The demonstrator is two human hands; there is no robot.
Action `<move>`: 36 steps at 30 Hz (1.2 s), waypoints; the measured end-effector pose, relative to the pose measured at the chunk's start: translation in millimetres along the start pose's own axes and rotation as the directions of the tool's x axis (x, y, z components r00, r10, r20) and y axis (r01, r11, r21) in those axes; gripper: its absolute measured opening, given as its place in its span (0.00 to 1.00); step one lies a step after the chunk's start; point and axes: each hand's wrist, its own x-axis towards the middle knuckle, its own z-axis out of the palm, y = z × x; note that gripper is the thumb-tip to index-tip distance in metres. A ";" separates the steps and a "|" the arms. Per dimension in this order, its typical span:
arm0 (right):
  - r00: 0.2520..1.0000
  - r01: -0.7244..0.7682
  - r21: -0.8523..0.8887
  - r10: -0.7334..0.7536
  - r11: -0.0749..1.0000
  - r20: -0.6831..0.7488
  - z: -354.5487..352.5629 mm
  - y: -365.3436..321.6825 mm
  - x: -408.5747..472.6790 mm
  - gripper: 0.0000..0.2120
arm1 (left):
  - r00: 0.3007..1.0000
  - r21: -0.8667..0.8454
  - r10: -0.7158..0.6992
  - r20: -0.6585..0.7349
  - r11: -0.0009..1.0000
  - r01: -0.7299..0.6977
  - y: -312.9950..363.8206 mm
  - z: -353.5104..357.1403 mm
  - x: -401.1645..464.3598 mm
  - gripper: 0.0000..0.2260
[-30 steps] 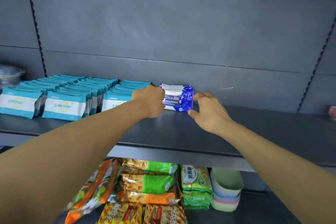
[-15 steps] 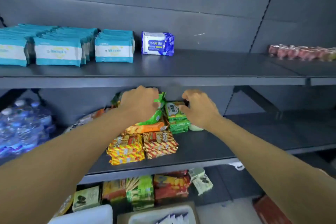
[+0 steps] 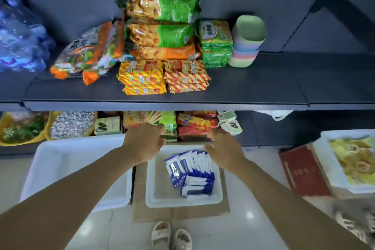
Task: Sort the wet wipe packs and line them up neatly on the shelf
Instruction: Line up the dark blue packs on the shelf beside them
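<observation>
- Left hand [image 3: 145,144], lower centre of the frame: fingers loosely bent and empty, reaching over the far rim of the small white bin [image 3: 154,189]; no pack is held.
- Right hand [image 3: 223,148], just right of it: fingers relaxed and slightly spread, likewise empty, poised above the upper right corner of the same bin.
- Blue-and-white wet wipe packs [image 3: 190,170], between and below the two hands: about a dozen stand on edge in a leaning row inside the small bin, with a few lying flat at its near end. None is touched by either hand.
- Large white bin [image 3: 60,168], lower left: sits beside the small one on the pale floor; no packs are seen in the part that shows.
- Judgement of progress: the stock in the small bin remains to be lifted out and lined up, so a good share of the task appears to be left. The hands look set to pick up the next pack or packs.
- The shelf meant for the wipes cannot be identified here; no wipe packs show on any shelf in view.
- Middle shelf [image 3: 263,91], upper half of the frame: carries stacked snack bags [image 3: 162,18], striped biscuit packs [image 3: 162,77] and nested pastel bowls [image 3: 246,46].
- Bottom shelf, centre band: boxed and bagged snacks, partly hidden by the shelf edge.
</observation>
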 end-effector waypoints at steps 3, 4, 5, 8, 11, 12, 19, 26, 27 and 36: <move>0.996 -0.051 0.016 0.050 0.999 0.079 50.2 26.7 -0.2 0.13 | 0.994 -0.028 -0.027 0.101 0.999 0.030 -2.2 56.0 -4.4 0.13; 0.993 -0.069 0.010 0.067 0.998 0.101 65.9 35.1 0.4 0.13 | 0.992 -0.031 -0.020 0.127 0.999 0.025 -2.3 73.9 -5.5 0.13; 0.988 -0.087 0.005 0.086 0.996 0.126 81.9 43.8 1.3 0.13 | 0.989 -0.040 -0.011 0.150 0.999 0.017 -2.1 91.6 -6.0 0.13; 0.970 -0.133 -0.023 0.135 0.991 0.204 131.3 68.8 5.7 0.11 | 0.978 -0.069 0.009 0.209 0.998 0.006 -1.1 143.4 -2.9 0.14; 0.947 -0.161 -0.024 0.161 0.987 0.279 180.0 90.4 12.4 0.12 | 0.953 -0.119 0.028 0.303 0.993 0.008 -1.6 199.0 7.4 0.15; 0.941 -0.164 -0.021 0.162 0.986 0.296 196.0 97.0 15.0 0.12 | 0.943 -0.137 0.033 0.331 0.990 0.013 -0.9 217.0 11.5 0.16; 0.933 -0.218 0.025 0.201 0.976 0.299 279.1 132.6 30.1 0.14 | 0.922 -0.199 0.112 0.369 0.979 -0.039 13.3 314.5 44.0 0.15; 0.974 -0.134 -0.028 0.137 0.991 0.182 324.4 153.6 39.5 0.16 | 0.949 -0.176 0.114 0.293 0.982 -0.064 31.5 388.4 73.1 0.16; 0.980 -0.113 -0.038 0.118 0.993 0.161 328.0 156.2 41.0 0.16 | 0.950 -0.174 0.116 0.290 0.982 -0.067 33.0 395.4 76.9 0.16; 0.996 -0.087 0.168 0.092 0.982 -0.023 335.1 170.0 52.7 0.17 | 0.955 -0.374 0.069 0.290 0.926 0.047 15.6 384.8 99.9 0.04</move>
